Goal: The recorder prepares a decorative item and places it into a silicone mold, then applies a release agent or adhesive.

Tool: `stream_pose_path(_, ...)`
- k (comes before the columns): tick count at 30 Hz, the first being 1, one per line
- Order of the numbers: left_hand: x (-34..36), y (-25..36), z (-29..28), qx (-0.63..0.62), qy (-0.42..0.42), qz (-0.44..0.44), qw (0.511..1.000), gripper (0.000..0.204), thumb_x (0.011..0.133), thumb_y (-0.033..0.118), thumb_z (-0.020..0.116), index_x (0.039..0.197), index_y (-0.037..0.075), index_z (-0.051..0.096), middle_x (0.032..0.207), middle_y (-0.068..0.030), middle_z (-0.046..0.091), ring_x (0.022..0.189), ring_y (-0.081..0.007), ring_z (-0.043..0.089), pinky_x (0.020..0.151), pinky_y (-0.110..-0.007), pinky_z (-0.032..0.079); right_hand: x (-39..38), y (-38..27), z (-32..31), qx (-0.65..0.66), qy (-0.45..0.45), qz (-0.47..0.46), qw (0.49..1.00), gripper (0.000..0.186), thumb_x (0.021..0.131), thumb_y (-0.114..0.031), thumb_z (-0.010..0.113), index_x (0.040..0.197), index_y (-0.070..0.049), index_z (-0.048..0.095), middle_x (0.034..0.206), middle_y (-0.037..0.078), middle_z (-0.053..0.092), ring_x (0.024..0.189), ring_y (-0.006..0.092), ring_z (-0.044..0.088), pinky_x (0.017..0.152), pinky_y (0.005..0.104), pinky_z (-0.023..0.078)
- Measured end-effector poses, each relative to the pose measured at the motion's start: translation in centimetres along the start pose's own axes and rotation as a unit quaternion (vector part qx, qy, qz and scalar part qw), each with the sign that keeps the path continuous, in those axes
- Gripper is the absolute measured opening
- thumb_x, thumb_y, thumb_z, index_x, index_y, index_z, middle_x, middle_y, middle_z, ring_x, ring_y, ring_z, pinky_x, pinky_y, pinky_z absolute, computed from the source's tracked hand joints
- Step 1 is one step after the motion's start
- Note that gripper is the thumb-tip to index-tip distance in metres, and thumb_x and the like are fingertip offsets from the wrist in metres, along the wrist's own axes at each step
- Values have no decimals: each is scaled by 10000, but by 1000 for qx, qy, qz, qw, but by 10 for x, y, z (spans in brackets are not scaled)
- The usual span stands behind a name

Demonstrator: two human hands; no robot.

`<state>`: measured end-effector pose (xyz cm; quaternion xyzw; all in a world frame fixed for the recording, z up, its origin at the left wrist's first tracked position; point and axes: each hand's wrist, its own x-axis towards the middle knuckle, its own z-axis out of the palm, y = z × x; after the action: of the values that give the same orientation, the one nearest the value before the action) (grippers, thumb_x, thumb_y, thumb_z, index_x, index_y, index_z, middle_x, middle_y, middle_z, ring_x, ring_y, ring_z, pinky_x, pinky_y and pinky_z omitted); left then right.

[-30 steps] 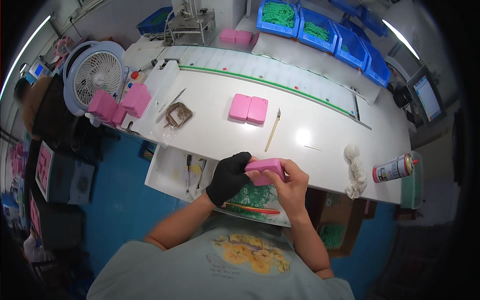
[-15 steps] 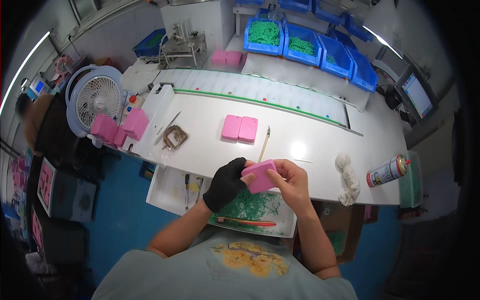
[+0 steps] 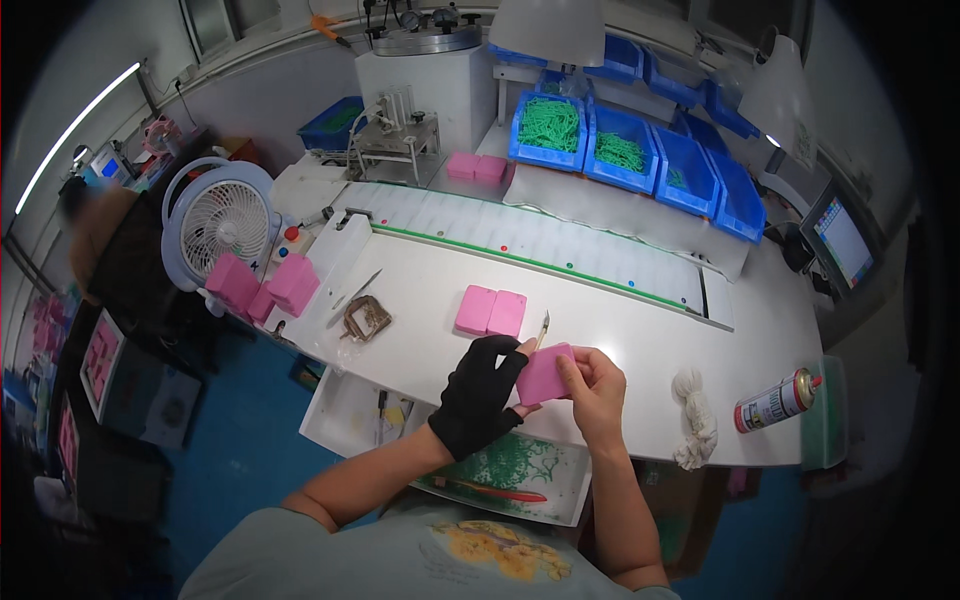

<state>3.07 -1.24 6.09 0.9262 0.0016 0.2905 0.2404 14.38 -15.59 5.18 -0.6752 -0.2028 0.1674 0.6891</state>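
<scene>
A pink rubber mould (image 3: 544,377), a flat block with rounded corners, is held up between my hands above the front of the table. My left hand (image 3: 478,392), in a black fingerless glove, grips its left side and lower edge. Bare fingers of my right hand (image 3: 598,392) pinch its upper right side, the thumb on the near face. Just behind the mould lies a thin pale-handled craft knife (image 3: 544,328), partly hidden. Two more pink moulds (image 3: 490,312) lie side by side farther back.
Below my hands, an open drawer (image 3: 575,492) holds green scraps and a red-handled brush (image 3: 510,493). White cloth (image 3: 692,415) and a spray can (image 3: 775,402) stand right. A brown square frame (image 3: 352,322) lies left, near a fan (image 3: 228,225). Blue bins (image 3: 625,178) line the back.
The view has shifted, so the table sits lower in it. My left hand has moved its grip round the mould's left side and lower edge, and the mould has turned in my hands.
</scene>
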Motion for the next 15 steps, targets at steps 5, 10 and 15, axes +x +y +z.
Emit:
stream_pose_path(5, 46, -32, 9, -55, 34, 51, 997, 637, 685, 268, 825, 1201, 19, 545, 1070, -151, 556, 965, -317, 587, 824, -400, 505, 13, -10, -4, 38, 29, 15, 999, 277, 967, -156, 600, 1138, 60, 579, 988, 128, 689, 864, 146, 666, 674, 267, 576)
stream_pose_path(10, 126, -144, 27, 74, 62, -217, 971, 652, 657, 406, 840, 1098, 8, 571, 1045, -180, 571, 979, -331, 592, 854, -410, 498, 6, -9, -27, 14, 50, -30, 998, 234, 973, -140, 580, 1125, 37, 571, 1037, 124, 673, 952, 157, 637, 729, 284, 567)
stream_pose_path(15, 151, -206, 40, 163, 15, -321, 933, 714, 636, 499, 841, 1095, 23, 571, 1071, -196, 571, 1033, -340, 576, 880, -423, 486, -4, -5, -37, 58, 34, -17, 998, 147, 964, -87, 569, 1064, 18, 595, 1000, 112, 680, 920, 157, 645, 745, 287, 556)
